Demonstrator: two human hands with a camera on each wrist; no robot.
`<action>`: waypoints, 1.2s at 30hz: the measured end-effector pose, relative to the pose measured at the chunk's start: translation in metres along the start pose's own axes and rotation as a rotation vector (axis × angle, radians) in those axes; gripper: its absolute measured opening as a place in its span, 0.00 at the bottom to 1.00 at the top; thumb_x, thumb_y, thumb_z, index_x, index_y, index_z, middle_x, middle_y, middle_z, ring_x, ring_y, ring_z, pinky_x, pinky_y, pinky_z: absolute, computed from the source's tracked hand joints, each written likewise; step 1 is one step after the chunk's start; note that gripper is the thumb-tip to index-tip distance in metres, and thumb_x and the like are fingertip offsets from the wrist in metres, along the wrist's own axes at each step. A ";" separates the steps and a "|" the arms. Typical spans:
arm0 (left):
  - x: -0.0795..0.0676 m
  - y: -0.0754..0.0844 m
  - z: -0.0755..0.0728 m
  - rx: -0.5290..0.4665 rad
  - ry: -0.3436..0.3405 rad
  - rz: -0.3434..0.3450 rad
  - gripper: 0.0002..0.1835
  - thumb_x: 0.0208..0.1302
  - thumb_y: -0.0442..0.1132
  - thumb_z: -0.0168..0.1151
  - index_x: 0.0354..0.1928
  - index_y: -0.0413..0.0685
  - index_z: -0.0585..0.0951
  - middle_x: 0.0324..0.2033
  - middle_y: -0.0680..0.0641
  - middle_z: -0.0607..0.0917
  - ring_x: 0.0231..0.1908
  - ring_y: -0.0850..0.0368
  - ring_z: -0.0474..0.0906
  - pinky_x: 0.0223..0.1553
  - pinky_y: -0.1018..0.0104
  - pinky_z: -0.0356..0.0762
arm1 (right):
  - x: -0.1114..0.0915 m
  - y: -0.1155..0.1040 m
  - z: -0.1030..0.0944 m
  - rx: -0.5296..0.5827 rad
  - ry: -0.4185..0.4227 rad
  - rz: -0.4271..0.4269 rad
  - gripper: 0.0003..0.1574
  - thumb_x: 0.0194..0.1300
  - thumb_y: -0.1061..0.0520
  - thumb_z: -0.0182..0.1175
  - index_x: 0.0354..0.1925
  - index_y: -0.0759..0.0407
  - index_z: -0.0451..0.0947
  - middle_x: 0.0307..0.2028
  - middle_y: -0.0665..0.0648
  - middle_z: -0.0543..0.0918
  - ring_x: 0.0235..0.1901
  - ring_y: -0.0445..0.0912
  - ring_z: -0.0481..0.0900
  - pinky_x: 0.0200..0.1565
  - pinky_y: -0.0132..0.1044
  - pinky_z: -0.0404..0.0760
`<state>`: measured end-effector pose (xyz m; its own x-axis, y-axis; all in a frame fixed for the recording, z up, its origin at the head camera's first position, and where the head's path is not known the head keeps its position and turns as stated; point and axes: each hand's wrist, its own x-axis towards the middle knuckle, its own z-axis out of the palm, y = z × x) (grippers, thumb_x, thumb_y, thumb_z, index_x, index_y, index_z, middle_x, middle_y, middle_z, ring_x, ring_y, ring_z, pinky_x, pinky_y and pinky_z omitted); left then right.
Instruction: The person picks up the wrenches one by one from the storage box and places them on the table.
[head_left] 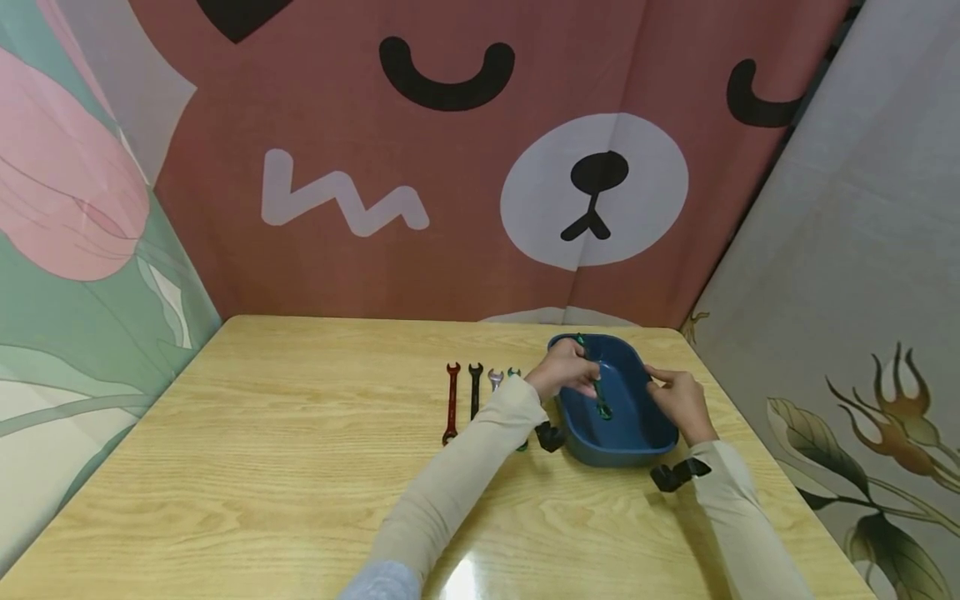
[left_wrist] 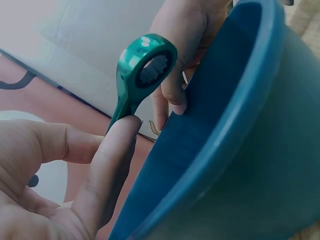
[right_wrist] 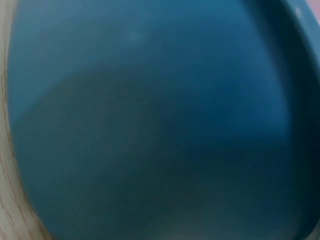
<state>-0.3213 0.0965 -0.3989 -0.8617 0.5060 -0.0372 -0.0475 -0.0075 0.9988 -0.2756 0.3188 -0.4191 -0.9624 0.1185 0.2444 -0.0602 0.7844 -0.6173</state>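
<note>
My left hand is over the blue basin and pinches a green wrench between thumb and fingers. In the left wrist view, the ring end of this green wrench sticks up past the thumb tip, above the rim. My right hand grips the right rim of the basin; the left wrist view shows its fingers at the edge. Only the basin's blue wall fills most of the right wrist view, blurred, and the right hand is out of sight there.
Left of the basin, a red wrench, a black wrench, a silver wrench and another green wrench lie in a row on the wooden table, partly hidden by my left arm. Printed curtains hang behind the table.
</note>
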 end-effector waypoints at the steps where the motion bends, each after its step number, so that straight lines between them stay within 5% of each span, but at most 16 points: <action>1: -0.001 0.000 0.000 -0.003 0.000 0.005 0.31 0.63 0.23 0.60 0.22 0.58 0.50 0.20 0.41 0.81 0.15 0.56 0.80 0.23 0.65 0.87 | 0.000 0.000 0.000 0.000 0.000 0.001 0.26 0.66 0.64 0.54 0.62 0.66 0.76 0.28 0.67 0.85 0.15 0.44 0.64 0.16 0.35 0.62; 7: -0.003 0.002 -0.002 -0.013 0.002 0.029 0.29 0.63 0.23 0.60 0.23 0.56 0.52 0.18 0.42 0.80 0.13 0.57 0.79 0.22 0.66 0.86 | 0.001 0.000 -0.001 -0.004 -0.001 0.009 0.27 0.65 0.65 0.54 0.62 0.65 0.76 0.10 0.52 0.71 0.12 0.42 0.59 0.15 0.33 0.60; 14: -0.007 0.003 -0.002 -0.026 0.035 -0.011 0.15 0.63 0.23 0.61 0.42 0.42 0.65 0.26 0.39 0.84 0.15 0.56 0.79 0.22 0.67 0.86 | -0.001 -0.001 0.001 -0.007 -0.001 0.010 0.26 0.66 0.63 0.54 0.62 0.66 0.76 0.26 0.63 0.85 0.15 0.44 0.63 0.16 0.35 0.62; 18: -0.010 0.003 -0.003 -0.028 0.043 -0.014 0.32 0.64 0.24 0.60 0.68 0.31 0.60 0.29 0.37 0.86 0.14 0.57 0.79 0.22 0.68 0.85 | 0.000 -0.001 0.000 -0.003 -0.003 0.013 0.27 0.65 0.64 0.54 0.62 0.66 0.76 0.15 0.57 0.78 0.13 0.43 0.61 0.15 0.34 0.61; 20: -0.011 0.004 -0.003 -0.030 0.036 -0.017 0.37 0.64 0.24 0.60 0.73 0.31 0.55 0.30 0.37 0.86 0.14 0.57 0.79 0.22 0.68 0.85 | 0.000 -0.001 0.000 0.004 -0.004 0.015 0.27 0.65 0.64 0.54 0.62 0.65 0.76 0.11 0.52 0.71 0.12 0.42 0.59 0.15 0.33 0.60; 27: -0.016 0.002 -0.005 -0.030 0.025 -0.027 0.40 0.64 0.24 0.59 0.75 0.32 0.53 0.30 0.37 0.86 0.14 0.58 0.80 0.22 0.68 0.86 | 0.001 0.000 0.001 -0.006 -0.001 0.003 0.27 0.64 0.64 0.54 0.62 0.65 0.76 0.10 0.49 0.68 0.13 0.42 0.59 0.15 0.33 0.59; 36: -0.019 0.000 -0.008 -0.020 0.040 -0.021 0.36 0.64 0.25 0.60 0.73 0.32 0.57 0.28 0.39 0.86 0.14 0.58 0.79 0.23 0.67 0.86 | 0.001 0.001 0.001 -0.005 0.007 0.013 0.27 0.63 0.64 0.54 0.61 0.66 0.77 0.13 0.51 0.75 0.14 0.43 0.62 0.16 0.34 0.60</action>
<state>-0.3087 0.0802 -0.3981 -0.8801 0.4711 -0.0594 -0.0751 -0.0145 0.9971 -0.2765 0.3185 -0.4203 -0.9613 0.1324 0.2416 -0.0467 0.7859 -0.6166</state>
